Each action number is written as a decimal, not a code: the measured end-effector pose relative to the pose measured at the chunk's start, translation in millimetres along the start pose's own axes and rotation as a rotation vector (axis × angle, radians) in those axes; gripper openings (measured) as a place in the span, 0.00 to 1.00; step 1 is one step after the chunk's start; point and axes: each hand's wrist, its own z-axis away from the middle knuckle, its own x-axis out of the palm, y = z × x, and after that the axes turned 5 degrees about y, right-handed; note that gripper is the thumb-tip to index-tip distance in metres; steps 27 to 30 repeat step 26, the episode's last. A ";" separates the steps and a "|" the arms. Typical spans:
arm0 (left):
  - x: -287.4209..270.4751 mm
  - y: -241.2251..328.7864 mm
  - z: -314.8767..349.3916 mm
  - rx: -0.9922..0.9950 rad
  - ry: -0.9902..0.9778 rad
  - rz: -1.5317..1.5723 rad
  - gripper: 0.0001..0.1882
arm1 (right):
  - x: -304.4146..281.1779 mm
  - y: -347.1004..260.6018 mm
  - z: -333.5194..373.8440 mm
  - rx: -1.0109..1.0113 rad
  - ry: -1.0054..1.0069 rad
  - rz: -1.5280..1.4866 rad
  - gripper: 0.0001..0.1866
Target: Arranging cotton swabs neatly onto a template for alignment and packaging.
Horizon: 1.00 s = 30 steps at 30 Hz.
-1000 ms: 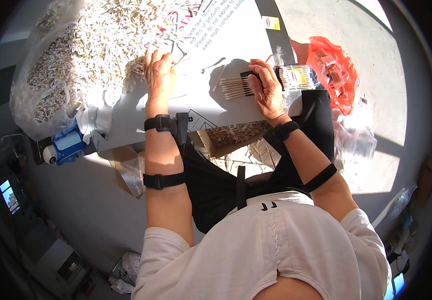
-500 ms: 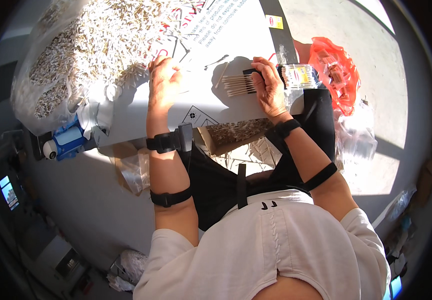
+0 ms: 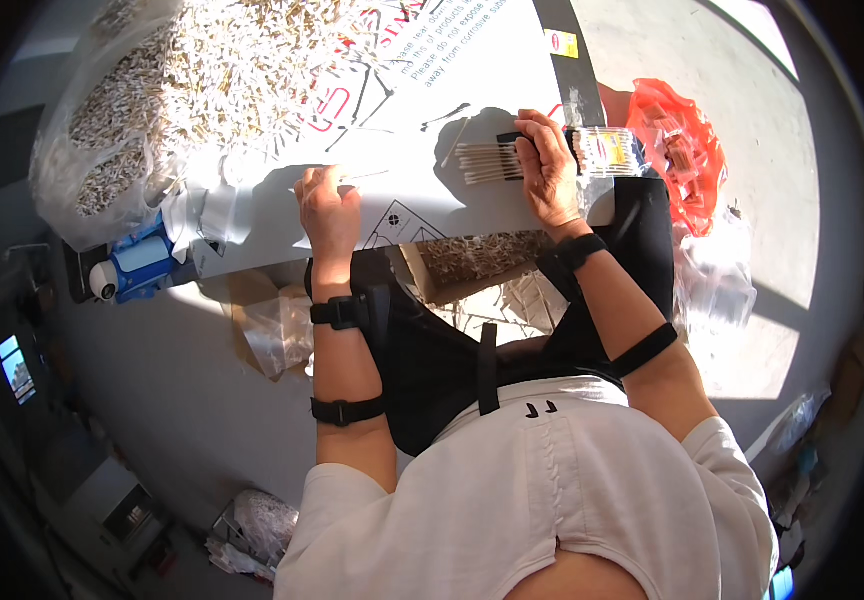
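Note:
My left hand [image 3: 329, 212] is at the near left part of the grey-white board, its fingers pinched together. A thin pale cotton swab [image 3: 367, 176] sticks out to the right of its fingertips. My right hand [image 3: 550, 172] is curled over a dark holder [image 3: 510, 139], gripping it. From under the hand a row of cotton swabs [image 3: 487, 162] points left, side by side. Right of the hand lies a clear packet of swabs [image 3: 610, 152] with a yellow label. The right fingers partly hide the holder.
A big heap of loose swabs [image 3: 242, 70] fills a clear plastic bag [image 3: 47, 190] at the far left. Blue-and-white container [image 3: 140, 268] stands below it. A red bag [image 3: 697, 180] lies at right. An open box [image 3: 434, 290] with swabs sits below the board's near edge.
My left hand has drawn back toward me, and its fingers are now pinched on a swab. My right hand stays on the holder. The whole view has shifted slightly.

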 end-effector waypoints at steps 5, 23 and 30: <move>22.5 4.2 -5.7 0.144 -0.090 -0.017 0.06 | -0.3 -1.4 -0.3 0.022 -0.008 -0.011 0.08; 97.8 88.3 -70.0 0.225 -0.211 -0.067 0.04 | -3.7 -0.8 0.8 0.021 0.015 -0.032 0.09; 98.4 95.9 -51.0 0.163 -0.254 0.126 0.05 | -4.4 -1.8 -0.3 0.023 0.032 -0.034 0.09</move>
